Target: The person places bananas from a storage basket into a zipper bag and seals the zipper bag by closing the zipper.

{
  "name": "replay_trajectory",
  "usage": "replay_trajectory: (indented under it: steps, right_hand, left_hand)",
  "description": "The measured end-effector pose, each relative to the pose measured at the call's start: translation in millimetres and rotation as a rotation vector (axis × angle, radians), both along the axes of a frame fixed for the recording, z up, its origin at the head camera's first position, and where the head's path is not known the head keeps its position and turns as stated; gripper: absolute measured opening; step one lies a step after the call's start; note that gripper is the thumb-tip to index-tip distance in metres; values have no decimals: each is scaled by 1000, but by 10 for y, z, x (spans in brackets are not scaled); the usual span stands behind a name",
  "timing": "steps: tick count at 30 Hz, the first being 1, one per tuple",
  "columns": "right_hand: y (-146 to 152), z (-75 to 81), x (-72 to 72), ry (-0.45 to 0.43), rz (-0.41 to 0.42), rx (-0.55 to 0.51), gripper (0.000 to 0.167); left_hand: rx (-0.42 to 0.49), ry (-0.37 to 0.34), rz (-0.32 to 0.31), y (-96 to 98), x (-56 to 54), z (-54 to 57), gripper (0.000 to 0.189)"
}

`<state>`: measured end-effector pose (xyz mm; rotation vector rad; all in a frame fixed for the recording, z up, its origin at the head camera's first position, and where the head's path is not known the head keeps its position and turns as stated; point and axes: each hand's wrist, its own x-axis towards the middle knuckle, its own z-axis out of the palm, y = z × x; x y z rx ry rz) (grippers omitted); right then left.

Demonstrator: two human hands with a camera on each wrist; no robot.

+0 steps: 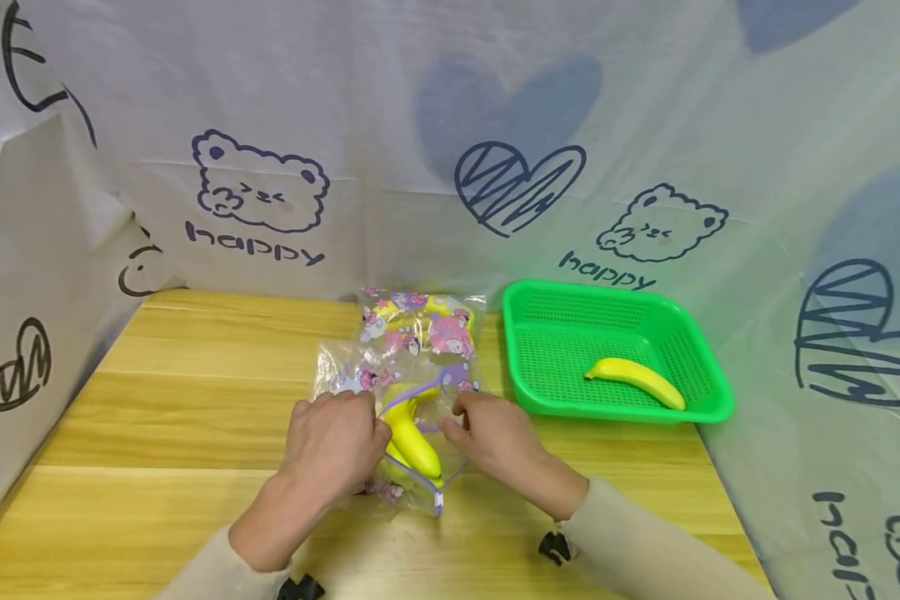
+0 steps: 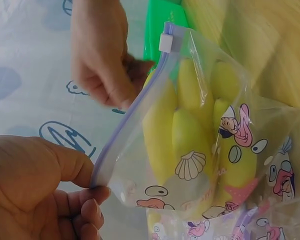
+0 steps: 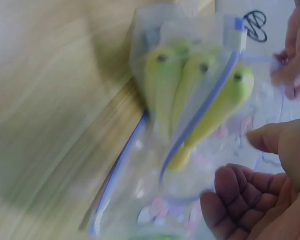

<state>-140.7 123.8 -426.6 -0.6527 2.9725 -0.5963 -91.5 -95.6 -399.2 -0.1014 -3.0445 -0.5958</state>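
Observation:
My left hand (image 1: 332,446) pinches the purple-edged mouth of a clear zip bag (image 2: 127,187) between thumb and fingers. The bag is printed with cartoon figures and has a white slider (image 1: 438,500) at one end of its zip. Several yellow bananas (image 1: 416,446) are inside, and its mouth gapes in the head view. My right hand (image 1: 495,433) is beside the other edge of the mouth; in the right wrist view its thumb (image 3: 267,137) and loosely bent fingers are apart, with nothing between them.
Behind the bag, a similar printed bag (image 1: 450,333) with yellow contents lies on the wooden table (image 1: 195,392). To the right, a green plastic basket (image 1: 525,392) holds a single banana (image 1: 637,379). Printed cloth (image 1: 390,125) hangs behind and at both sides.

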Motion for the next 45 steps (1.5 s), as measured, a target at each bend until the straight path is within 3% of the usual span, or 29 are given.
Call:
replay_trajectory:
  steps: [3, 7, 11, 16, 20, 25, 34, 40, 45]
  right_hand:
    - [156, -28, 2, 12, -81, 54, 27]
    - [277, -113, 1, -90, -154, 69, 37]
    - [315, -251, -8, -190, -140, 0, 37]
    - [283, -315, -15, -163, -92, -115, 23]
    - [229, -159, -29, -106, -69, -124, 17]
    - [155, 142, -46, -22, -33, -107, 19]
    - [50, 655, -17, 23, -27, -118, 19]
    - [-35, 864, 9, 71, 11, -124, 19]
    - [-60, 963, 14, 39, 3, -124, 21]
  left_hand:
    - [18, 13, 3, -33, 23, -7, 25]
    - [7, 24, 3, -67, 49, -9, 25]
    - [-15, 29, -6, -101, 53, -5, 28]
    - [-38, 54, -18, -148, 33, 9, 31]
    - [-58, 92, -19, -210, 27, 64, 30]
    - [-72, 127, -16, -283, 39, 212, 29]
    - [2, 179, -1, -281, 76, 486, 29]
    - [36, 161, -31, -198, 89, 619, 29]
    - [60, 216, -16, -189, 99, 694, 30]
